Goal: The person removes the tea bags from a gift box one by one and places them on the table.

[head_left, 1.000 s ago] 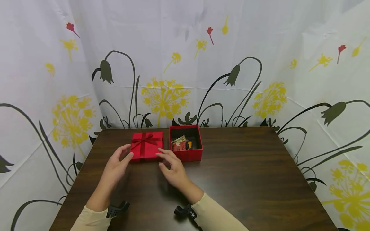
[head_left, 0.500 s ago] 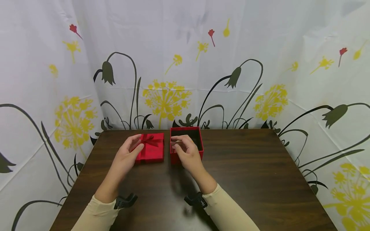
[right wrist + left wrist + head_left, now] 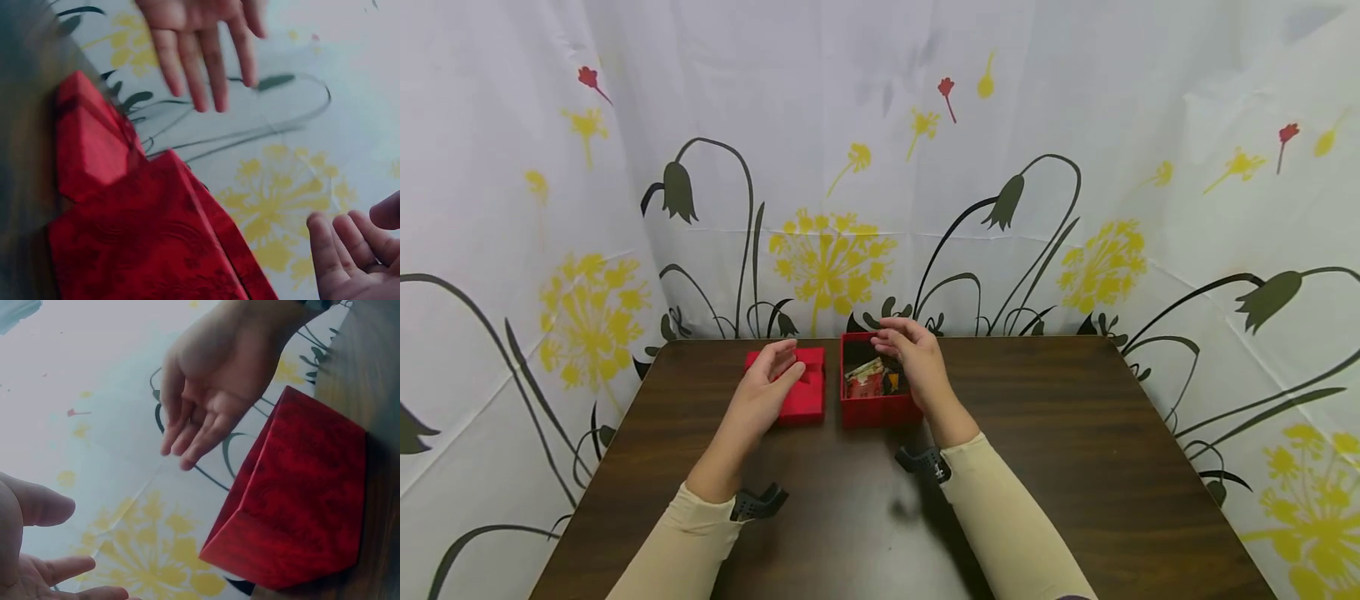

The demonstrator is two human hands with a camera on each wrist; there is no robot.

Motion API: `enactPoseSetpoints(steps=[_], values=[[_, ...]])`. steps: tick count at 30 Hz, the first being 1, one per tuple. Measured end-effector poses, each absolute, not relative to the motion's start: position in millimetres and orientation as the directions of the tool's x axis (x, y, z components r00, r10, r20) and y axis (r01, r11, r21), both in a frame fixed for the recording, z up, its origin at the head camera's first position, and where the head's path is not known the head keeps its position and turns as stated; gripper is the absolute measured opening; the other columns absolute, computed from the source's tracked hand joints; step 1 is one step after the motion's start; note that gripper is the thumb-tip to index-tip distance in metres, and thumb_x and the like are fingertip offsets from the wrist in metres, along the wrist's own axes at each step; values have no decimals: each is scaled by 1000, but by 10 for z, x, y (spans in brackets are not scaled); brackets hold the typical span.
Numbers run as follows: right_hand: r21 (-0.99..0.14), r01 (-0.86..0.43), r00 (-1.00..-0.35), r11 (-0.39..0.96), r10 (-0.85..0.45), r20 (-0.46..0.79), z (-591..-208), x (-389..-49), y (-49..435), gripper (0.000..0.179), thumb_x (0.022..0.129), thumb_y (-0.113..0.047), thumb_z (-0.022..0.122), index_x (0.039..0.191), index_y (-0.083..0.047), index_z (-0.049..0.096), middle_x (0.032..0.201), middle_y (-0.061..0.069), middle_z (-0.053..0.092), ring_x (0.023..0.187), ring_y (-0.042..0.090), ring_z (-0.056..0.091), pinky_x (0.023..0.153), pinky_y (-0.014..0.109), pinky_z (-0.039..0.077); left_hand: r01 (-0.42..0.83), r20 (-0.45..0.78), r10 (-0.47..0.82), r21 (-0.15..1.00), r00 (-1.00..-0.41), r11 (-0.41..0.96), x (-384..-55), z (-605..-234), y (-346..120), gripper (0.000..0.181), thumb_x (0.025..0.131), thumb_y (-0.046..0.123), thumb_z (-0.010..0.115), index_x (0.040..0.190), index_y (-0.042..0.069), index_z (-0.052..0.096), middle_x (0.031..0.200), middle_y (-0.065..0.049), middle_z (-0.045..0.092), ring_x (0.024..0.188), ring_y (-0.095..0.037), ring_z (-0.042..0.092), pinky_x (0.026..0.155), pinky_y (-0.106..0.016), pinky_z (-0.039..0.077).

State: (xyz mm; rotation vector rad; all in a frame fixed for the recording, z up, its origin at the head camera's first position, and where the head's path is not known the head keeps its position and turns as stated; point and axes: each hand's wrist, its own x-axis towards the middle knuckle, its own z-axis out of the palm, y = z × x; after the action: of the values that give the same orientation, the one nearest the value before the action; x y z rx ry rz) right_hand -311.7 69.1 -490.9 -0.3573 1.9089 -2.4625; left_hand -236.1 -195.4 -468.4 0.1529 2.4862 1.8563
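Observation:
My left hand (image 3: 758,402) hovers over the left part of a red gift box lid (image 3: 805,404), its fingers relaxed and holding nothing. The lid has a dark red ribbon and lies on the table. Beside it stands the red box (image 3: 880,412) with no cover on it and a dark inside. Several small wrapped packets (image 3: 865,382) lie within, red, cream and orange; their kind is unclear. Above the box's right side is my right hand (image 3: 925,371), fingers loosely bent with nothing between them. The left wrist view shows the box's red patterned wall (image 3: 300,494), apart from both hands.
A dark wood-grain table (image 3: 1075,467) carries everything. Right behind its far edge hangs a white curtain (image 3: 865,108) printed with flowers. Each wrist wears a black camera mount, such as the left one (image 3: 760,502).
My right hand has moved from the lid's right edge, across the box, to above its right side. My left hand has shifted right over the lid. Lid and box stay put.

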Motion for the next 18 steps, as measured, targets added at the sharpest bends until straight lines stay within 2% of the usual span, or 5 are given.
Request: enactPoseSetpoints(steps=[4, 7, 11, 15, 18], values=[[-929, 2, -975, -370, -207, 80, -4984, -3263, 723, 31, 113, -8, 53, 139, 5, 67, 106, 15, 74, 108, 28, 80, 98, 34, 64, 39, 8, 121, 966, -993, 257, -2434, -4793, -1860, 61, 114, 28, 59, 167, 9, 35, 176, -19, 34, 166, -40, 31, 131, -62, 33], [-906, 86, -968, -413, -250, 22, -5071, -3332, 732, 35, 114, -6, 49, 144, 6, 63, 97, 7, 73, 101, 22, 80, 95, 32, 64, 23, -14, 136, 963, -991, 268, -2509, -4879, -1787, 63, 114, 32, 60, 167, 10, 35, 176, -19, 34, 166, -41, 30, 131, -64, 31], [-881, 136, -970, -453, -244, -24, -5143, -3420, 736, 37, 114, -7, 48, 146, 4, 62, 96, 7, 71, 96, 21, 78, 93, 31, 64, 9, -47, 190, 959, -981, 283, -2640, -4957, -1639, 75, 111, 44, 63, 171, 14, 28, 179, -20, 27, 167, -43, 25, 131, -67, 28], [-885, 169, -968, -433, -241, -68, -5145, -3481, 726, 35, 113, -9, 51, 143, 3, 65, 97, 7, 71, 94, 22, 78, 91, 31, 65, 18, -55, 240, 956, -969, 293, -2768, -5038, -1460, 96, 106, 56, 67, 176, 20, 12, 182, -21, 15, 169, -45, 19, 131, -69, 26], [-889, 205, -960, -408, -263, -101, -5139, -3505, 706, 34, 113, -10, 52, 142, 3, 65, 111, 15, 72, 97, 23, 79, 90, 30, 65, 55, -37, 256, 938, -966, 342, -2845, -5124, -1352, 111, 101, 62, 71, 177, 24, 0, 184, -19, 6, 170, -47, 8, 131, -73, 19]])
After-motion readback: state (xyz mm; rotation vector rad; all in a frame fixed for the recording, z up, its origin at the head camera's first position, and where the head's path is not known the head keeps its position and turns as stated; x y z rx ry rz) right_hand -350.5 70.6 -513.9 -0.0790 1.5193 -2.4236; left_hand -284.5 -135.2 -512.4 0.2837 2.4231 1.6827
